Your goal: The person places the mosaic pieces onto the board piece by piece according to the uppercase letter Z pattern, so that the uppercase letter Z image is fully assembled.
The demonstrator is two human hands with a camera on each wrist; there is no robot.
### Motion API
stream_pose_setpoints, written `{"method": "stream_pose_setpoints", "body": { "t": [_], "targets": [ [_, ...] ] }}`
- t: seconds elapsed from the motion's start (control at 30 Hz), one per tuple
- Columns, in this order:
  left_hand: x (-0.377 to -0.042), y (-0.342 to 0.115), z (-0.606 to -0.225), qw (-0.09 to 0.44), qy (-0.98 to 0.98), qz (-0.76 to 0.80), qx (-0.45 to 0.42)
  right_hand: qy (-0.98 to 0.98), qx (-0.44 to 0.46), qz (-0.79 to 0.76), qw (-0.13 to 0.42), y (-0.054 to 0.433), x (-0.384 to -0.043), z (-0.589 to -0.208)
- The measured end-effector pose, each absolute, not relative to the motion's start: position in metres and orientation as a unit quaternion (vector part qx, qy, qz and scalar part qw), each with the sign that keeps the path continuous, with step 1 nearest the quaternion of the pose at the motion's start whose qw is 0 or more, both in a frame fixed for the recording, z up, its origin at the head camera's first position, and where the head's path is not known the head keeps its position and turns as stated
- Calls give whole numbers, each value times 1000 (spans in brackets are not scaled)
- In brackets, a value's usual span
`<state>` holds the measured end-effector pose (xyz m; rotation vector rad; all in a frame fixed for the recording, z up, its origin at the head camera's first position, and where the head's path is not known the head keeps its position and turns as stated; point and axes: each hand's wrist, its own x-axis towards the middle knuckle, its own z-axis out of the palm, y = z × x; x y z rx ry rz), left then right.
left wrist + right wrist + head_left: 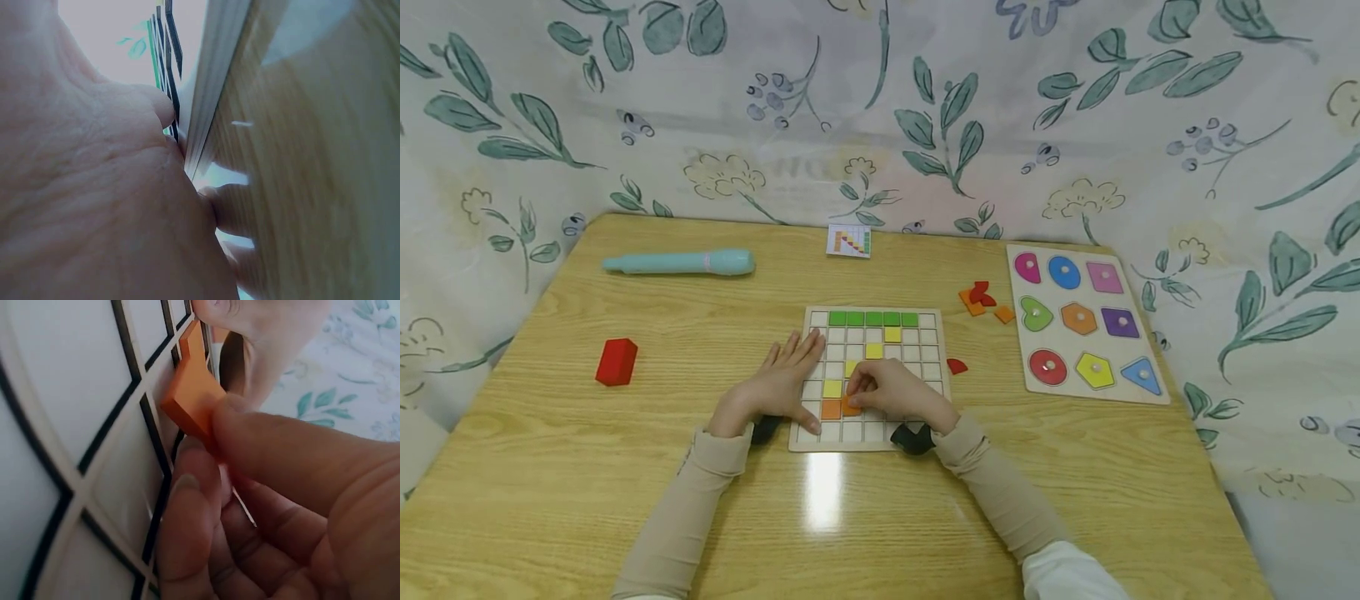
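The tabletop (pixel 625 467) runs under both my hands, with a leaf-print cloth (pixel 857 133) hanging beyond it. A shape board (pixel 1120 393) of coloured pieces lies beyond and well to the right of my right hand. The grid board (pixel 928 354) lies beneath and between my hands; a green row (pixel 874 318) crosses its far side and yellow tiles (pixel 874 351) step diagonally toward me. A teal pen-shaped object (pixel 677 263) lies beyond and left of my left hand; a red block (pixel 617 362) sits well to its left. A small pattern card (pixel 848 241) lies beyond both hands. Loose red and orange pieces (pixel 972 302) are scattered between my right hand and the shape board.

My left hand (pixel 784 379) is spread flat over the grid board's left edge, thumb toward me, covering cells there. My right hand (pixel 891 389) comes in from the right, fingers curled, obscuring the middle cells; thumb and fingertips pinch an orange tile.

That orange tile (pixel 194 394) is just right of a laid orange square (pixel 831 409). It stands askew to the grid, one corner angled toward the board's face. Fingers hide part of its outline; I cannot tell its long axis.
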<state>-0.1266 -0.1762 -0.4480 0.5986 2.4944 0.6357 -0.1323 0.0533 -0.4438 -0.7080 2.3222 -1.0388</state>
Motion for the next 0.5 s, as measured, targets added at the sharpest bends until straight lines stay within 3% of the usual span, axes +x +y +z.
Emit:
{"method": "stream_pose_setpoints", "body": {
  "t": [0.33,0.5],
  "targets": [
    [-127,-177,-450,241,918,224,221,856,-274,-365,243,55,-135,-444],
    [-128,-175,-450,241,917,227,223,864,-228,-401,201,79,-152,-444]
  ]
}}
